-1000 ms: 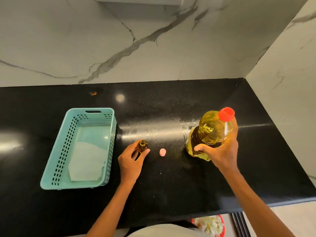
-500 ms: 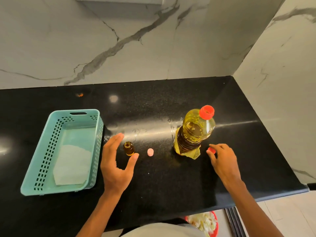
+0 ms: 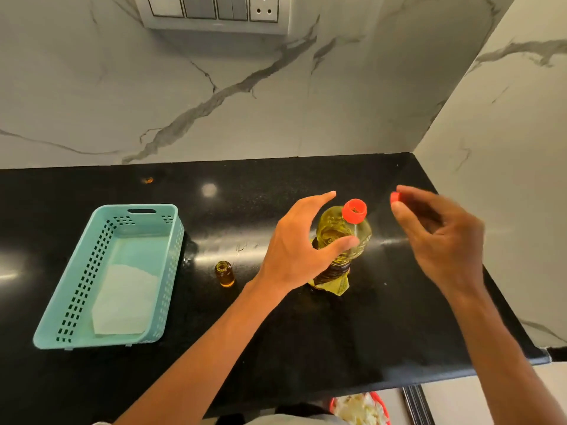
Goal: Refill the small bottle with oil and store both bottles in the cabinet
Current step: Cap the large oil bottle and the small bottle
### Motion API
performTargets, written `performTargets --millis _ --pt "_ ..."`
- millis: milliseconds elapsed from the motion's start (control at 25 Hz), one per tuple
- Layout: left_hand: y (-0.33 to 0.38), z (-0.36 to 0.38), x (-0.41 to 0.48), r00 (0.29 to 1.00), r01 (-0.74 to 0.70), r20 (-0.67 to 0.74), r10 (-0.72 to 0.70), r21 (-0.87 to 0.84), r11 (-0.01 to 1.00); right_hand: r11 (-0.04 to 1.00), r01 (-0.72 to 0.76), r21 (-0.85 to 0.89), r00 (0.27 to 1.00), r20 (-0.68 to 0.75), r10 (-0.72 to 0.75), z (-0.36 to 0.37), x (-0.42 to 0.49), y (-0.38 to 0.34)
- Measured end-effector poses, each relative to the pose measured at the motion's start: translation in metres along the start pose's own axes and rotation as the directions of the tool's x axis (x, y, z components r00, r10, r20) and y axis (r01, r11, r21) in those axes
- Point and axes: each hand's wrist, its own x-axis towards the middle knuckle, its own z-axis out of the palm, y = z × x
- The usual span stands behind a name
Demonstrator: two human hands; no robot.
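Observation:
The large oil bottle (image 3: 340,240) stands upright on the black counter (image 3: 306,332), full of yellow oil, and its red neck ring looks uncapped. My left hand (image 3: 294,250) is spread around the bottle's left side, thumb across its front and fingers apart. To the right of the neck, my right hand (image 3: 438,237) is raised and pinches a small red cap (image 3: 395,197) at its fingertips. The small amber bottle (image 3: 225,274) stands open and capless left of my left wrist, with a little oil inside. I cannot see its pink cap.
A teal perforated basket (image 3: 171,271) with a white paper liner sits at the left of the counter. Marble walls close off the back and right side. A switch panel (image 3: 214,10) hangs on the back wall. The counter's front edge runs near my body.
My left hand has left the small bottle and moved right to the large bottle. My right hand has risen from the counter with the red cap. The view has tilted upward.

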Motion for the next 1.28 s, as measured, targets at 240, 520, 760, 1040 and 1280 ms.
performTargets --millis 240,520,760,1040,1280 --pt "0.002 0.013 0.004 0.998 -0.035 0.045 0.034 0.016 0.999 0.935 0.323 -0.147 0.859 0.461 -0.224 -0.005 0.027 -0.06" --pt "0.002 0.013 0.006 0.998 -0.058 0.017 0.057 0.022 0.998 0.734 0.636 -0.24 0.671 0.641 -0.372 -0.001 0.048 -0.072" --pt "0.006 0.01 0.004 0.999 -0.041 0.019 0.041 0.0 0.999 0.428 0.869 -0.25 0.411 0.845 -0.341 0.001 0.075 -0.069" --pt "0.007 0.009 0.004 1.0 -0.021 0.012 0.021 0.022 1.0 0.492 0.86 -0.138 0.306 0.911 -0.278 0.015 0.097 -0.054" --pt "0.009 0.011 0.007 1.0 0.019 -0.007 -0.019 0.002 1.0 0.468 0.68 -0.564 0.626 0.779 0.029 0.031 0.067 -0.06"
